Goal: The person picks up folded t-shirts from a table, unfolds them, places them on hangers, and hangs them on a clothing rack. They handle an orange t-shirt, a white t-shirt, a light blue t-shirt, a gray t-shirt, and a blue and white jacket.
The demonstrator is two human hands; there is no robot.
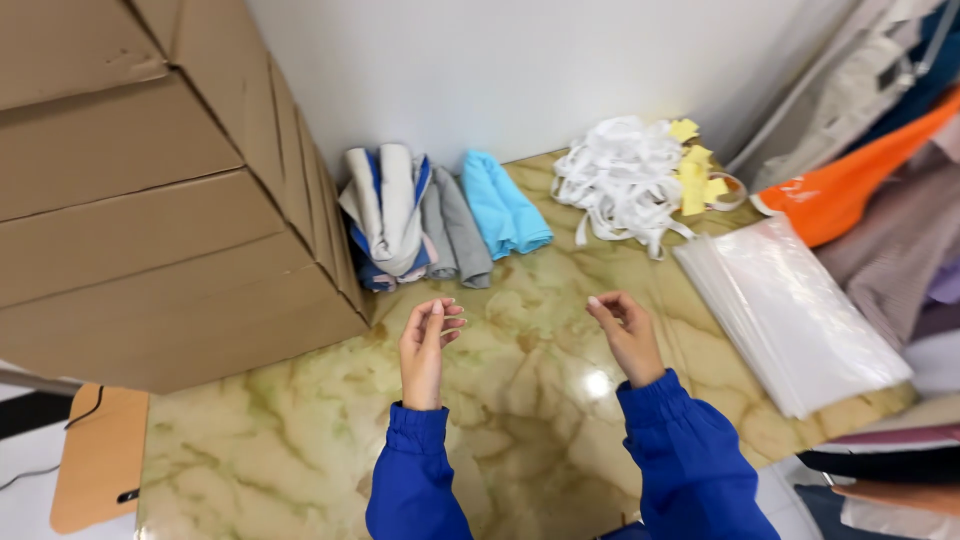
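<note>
While cardboard boxes (150, 190) fill the upper left of the frame, rolled cloths (390, 215) lie just beside them at upper centre, with a blue towel (505, 205), their long axes running toward the wall. Below, the left hand (428, 345) and right hand (625, 335) hover empty, fingers loosely curled, above the marbled bench (520, 400). White straps (620, 175) and clear bags (790, 310) lie right.
</note>
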